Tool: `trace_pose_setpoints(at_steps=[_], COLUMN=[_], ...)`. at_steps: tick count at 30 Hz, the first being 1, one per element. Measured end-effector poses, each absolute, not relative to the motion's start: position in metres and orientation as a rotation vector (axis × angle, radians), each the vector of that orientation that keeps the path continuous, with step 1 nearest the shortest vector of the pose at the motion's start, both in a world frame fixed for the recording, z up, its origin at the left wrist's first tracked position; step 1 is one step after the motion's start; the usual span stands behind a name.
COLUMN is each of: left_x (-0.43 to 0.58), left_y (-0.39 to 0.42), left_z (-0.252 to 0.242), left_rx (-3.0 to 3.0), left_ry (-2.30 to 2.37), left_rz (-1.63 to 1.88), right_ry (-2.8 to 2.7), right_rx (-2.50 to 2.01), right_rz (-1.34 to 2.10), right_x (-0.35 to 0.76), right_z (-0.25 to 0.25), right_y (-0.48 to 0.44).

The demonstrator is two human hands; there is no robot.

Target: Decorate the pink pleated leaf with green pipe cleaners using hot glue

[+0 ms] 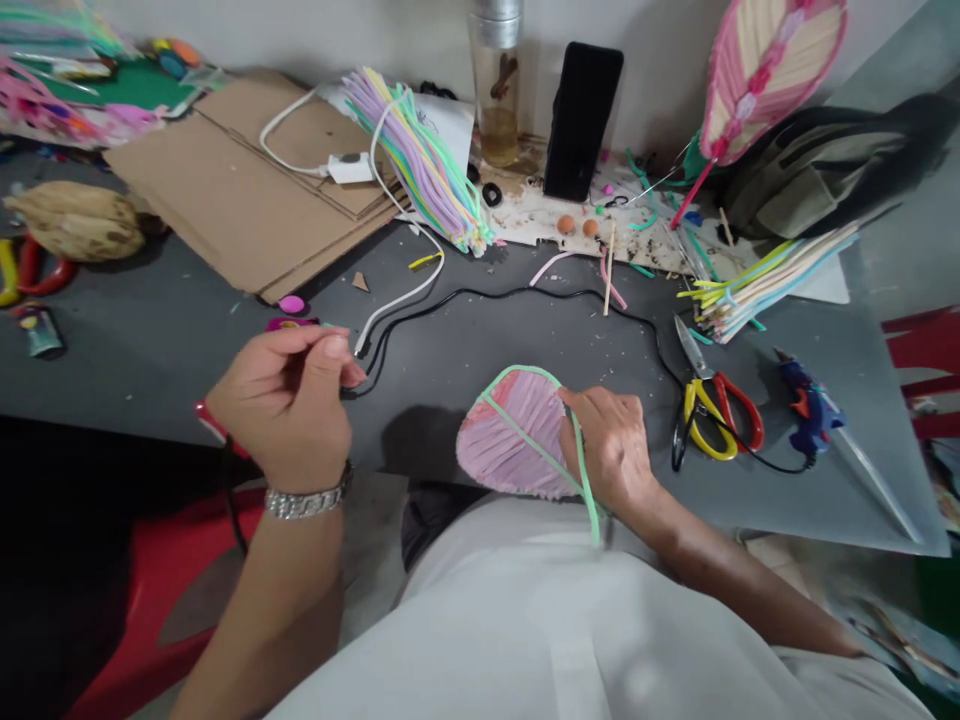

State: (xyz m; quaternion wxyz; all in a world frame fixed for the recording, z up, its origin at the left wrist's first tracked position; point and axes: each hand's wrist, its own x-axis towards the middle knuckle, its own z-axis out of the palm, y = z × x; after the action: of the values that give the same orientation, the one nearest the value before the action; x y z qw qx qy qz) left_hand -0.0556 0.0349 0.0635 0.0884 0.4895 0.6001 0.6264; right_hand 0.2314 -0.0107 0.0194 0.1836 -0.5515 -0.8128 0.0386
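My right hand [609,445] grips the right side of a pink and lilac pipe-cleaner leaf piece [514,445] at the table's front edge. A green pipe cleaner [525,369] runs round its top rim and down past my fingers; another green strip crosses its face. Off to the left, my left hand [300,395] is raised above the table, thumb and fingertips pinched together. Anything between those fingertips is too small to make out. Right behind them, a white cable [397,300] and a black cord [480,291] pass out of sight.
Scissors [705,395] and a blue glue gun [810,410] lie at right. Pipe-cleaner bundles [420,165] rest farther back, near cardboard sheets [247,200]. A phone [583,120], a bottle [497,95] and a finished pink leaf [765,80] stand along the wall.
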Motion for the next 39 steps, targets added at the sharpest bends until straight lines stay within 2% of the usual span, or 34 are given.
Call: trace_pose_setpoints(at_steps=[6, 13, 19, 23, 26, 30, 34, 39], left_x=[-0.050, -0.037, -0.007, 0.036, 0.068, 0.095, 0.101, 0.090], left_y=[0.025, 0.019, -0.003, -0.030, -0.045, -0.059, -0.078, -0.095], left_z=[0.047, 0.035, 0.040, 0.051, 0.059, 0.063, 0.067, 0.074], left_rx=[1.386, 1.121, 1.135, 1.116, 0.820, 0.571, 0.585, 0.949], left_ry=[1.720, 1.399, 1.157, 0.949, 0.724, 0.528, 0.406, 0.492], left_rz=[1.595, 1.515, 1.349, 1.031, 0.864, 0.798, 0.699, 0.693], right_ry=[-2.355, -2.491, -2.200, -2.039, -2.045, -2.010, -1.957, -1.393], right_rx=[-1.468, -1.401, -1.441, -1.280, -1.164, -1.242, -1.339, -1.761], right_rz=[0.151, 0.180, 0.135, 0.393, 0.476, 0.214, -0.026, -0.239], right_x=[0.256, 0.301, 0.306, 0.271, 0.253, 0.259, 0.295, 0.363], right_z=[0.027, 0.044, 0.064, 0.067, 0.060, 0.051, 0.053, 0.070], right_y=[-0.031, -0.041, -0.040, -0.053, -0.066, -0.081, -0.100, -0.119])
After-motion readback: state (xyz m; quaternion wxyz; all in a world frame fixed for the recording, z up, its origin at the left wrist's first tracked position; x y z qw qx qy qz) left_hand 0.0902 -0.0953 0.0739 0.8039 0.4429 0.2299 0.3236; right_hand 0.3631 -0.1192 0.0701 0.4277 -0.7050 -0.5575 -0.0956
